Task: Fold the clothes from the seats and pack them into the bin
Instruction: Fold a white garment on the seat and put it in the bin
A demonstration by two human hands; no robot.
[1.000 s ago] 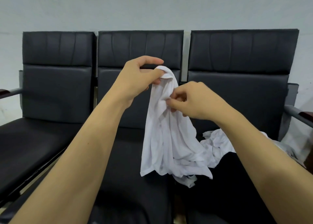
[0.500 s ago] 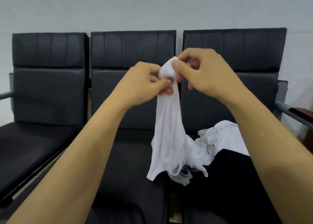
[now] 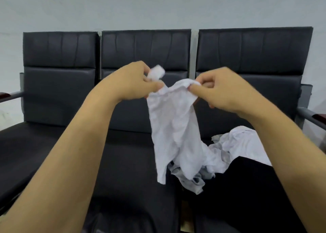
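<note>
A white garment (image 3: 173, 127) hangs in the air in front of the middle seat. My left hand (image 3: 130, 82) pinches its top edge at the left, with a bit of white cloth sticking up above the fingers. My right hand (image 3: 218, 90) pinches the same edge at the right, and the cloth sags between the two hands. The garment's lower end trails onto the right seat. More white cloth (image 3: 241, 144) lies crumpled there, beside a black garment (image 3: 247, 188). No bin is in view.
Three joined black leather seats (image 3: 58, 95) stand against a pale wall (image 3: 158, 7). Metal armrests with wooden caps jut out at the far left (image 3: 8, 96) and far right (image 3: 312, 117).
My hands were together at one point on the garment's top. They have moved apart sideways, and the top edge now stretches between them. The view has shifted slightly.
</note>
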